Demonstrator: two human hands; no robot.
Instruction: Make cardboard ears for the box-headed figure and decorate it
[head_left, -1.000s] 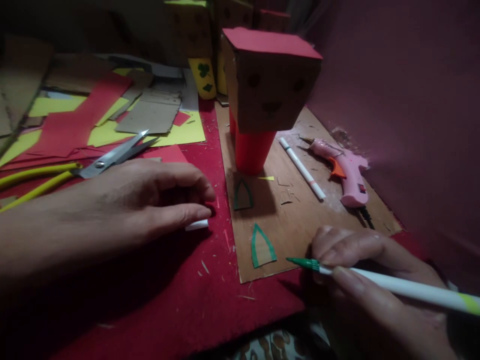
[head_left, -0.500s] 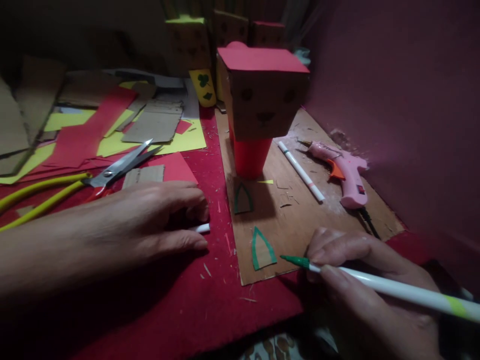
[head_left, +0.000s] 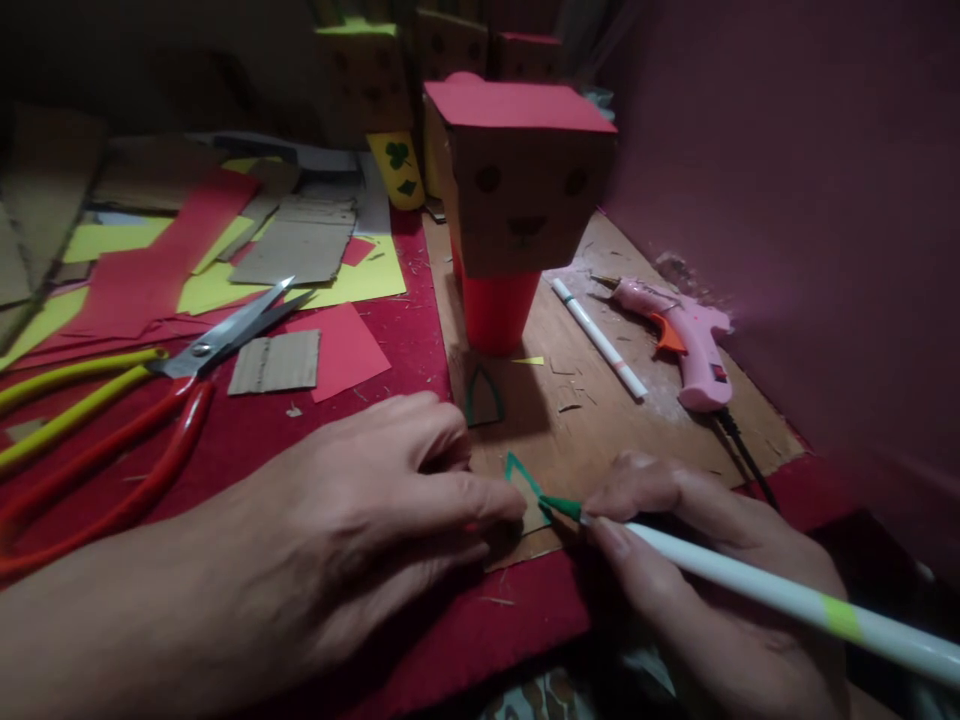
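My right hand (head_left: pixel 705 570) is closed around a white felt-tip marker (head_left: pixel 739 575) with a green tip and a yellow-green band. Its tip touches the right edge of a small pointed cardboard piece (head_left: pixel 534 515) outlined in green. With fingers bent, my left hand (head_left: pixel 390 510) presses that piece down from the left, covering part of it; whether those fingers hold anything else is hidden. Just beyond lies a second green-edged pointed piece (head_left: pixel 484 400). Behind it stands a cardboard box head (head_left: pixel 525 205) with a drawn face and red top, on a red cup (head_left: pixel 499 312).
A pink glue gun (head_left: pixel 697 350) and another white marker (head_left: pixel 600 340) lie on the wooden board (head_left: pixel 637 440). Scissors (head_left: pixel 202 350) with red and yellow handles, a cardboard scrap (head_left: pixel 276 362) and coloured paper (head_left: pixel 367 270) lie at left. A purple wall (head_left: pixel 810 220) bounds the right.
My left hand has moved right onto the near pointed piece; the white stub seen in its fingers is now out of sight. My right hand has brought the marker tip left to the piece.
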